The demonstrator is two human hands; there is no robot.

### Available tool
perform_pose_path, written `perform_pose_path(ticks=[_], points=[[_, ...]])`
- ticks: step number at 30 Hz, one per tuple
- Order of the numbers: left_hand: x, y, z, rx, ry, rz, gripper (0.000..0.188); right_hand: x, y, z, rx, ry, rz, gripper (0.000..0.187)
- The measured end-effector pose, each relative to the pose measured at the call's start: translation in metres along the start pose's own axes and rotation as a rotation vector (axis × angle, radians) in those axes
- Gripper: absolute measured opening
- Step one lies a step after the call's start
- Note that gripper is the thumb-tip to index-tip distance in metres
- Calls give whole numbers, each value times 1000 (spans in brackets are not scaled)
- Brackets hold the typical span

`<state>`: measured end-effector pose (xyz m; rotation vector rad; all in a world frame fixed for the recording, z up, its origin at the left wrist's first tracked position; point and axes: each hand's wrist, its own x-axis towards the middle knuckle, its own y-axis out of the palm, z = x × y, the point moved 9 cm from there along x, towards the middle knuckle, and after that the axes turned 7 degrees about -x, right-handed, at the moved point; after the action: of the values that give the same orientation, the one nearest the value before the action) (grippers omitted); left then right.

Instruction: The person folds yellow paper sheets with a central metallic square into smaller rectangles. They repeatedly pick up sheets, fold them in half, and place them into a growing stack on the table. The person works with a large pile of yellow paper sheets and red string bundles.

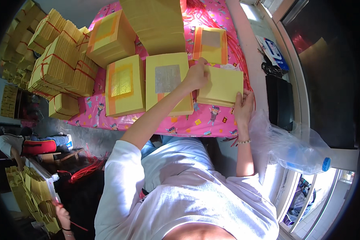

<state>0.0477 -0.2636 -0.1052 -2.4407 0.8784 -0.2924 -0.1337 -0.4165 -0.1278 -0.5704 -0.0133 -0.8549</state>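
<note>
A small stack of plain yellow paper (pixel 221 85) lies on the pink patterned tablecloth in front of me. My left hand (pixel 197 75) is closed at its far left corner, fingers pressed together on the edge. Round the near right edge curls my right hand (pixel 245 106), its thumb on top. Just left of these sheets is a stack with a silver foil square (pixel 167 78), passing partly beneath my left forearm. Beside that stands a stack with a gold foil square (pixel 122 82). Beyond my hands lies another silver-foil stack (pixel 210 39).
Tall plain stacks (pixel 158 28) and red-tied bundles (pixel 54 66) crowd the table's far and left parts. Red cords (pixel 238 40) run along its right edge. A plastic bag with a bottle (pixel 304 158) is near my right elbow. Other people (pixel 14 145) work at left.
</note>
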Motion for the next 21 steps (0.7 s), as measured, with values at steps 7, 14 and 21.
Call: perform_pose_path(ticks=[7, 14, 21], points=[[2, 21, 17, 143, 30, 29, 39, -6, 8, 15, -421, -220, -34, 23], [-1, 26, 10, 231, 129, -46, 29, -15, 0, 80, -598, -309, -92, 30], [1, 26, 5, 245, 109, -29, 40, -18, 63, 72, -634, -342, 244, 39]])
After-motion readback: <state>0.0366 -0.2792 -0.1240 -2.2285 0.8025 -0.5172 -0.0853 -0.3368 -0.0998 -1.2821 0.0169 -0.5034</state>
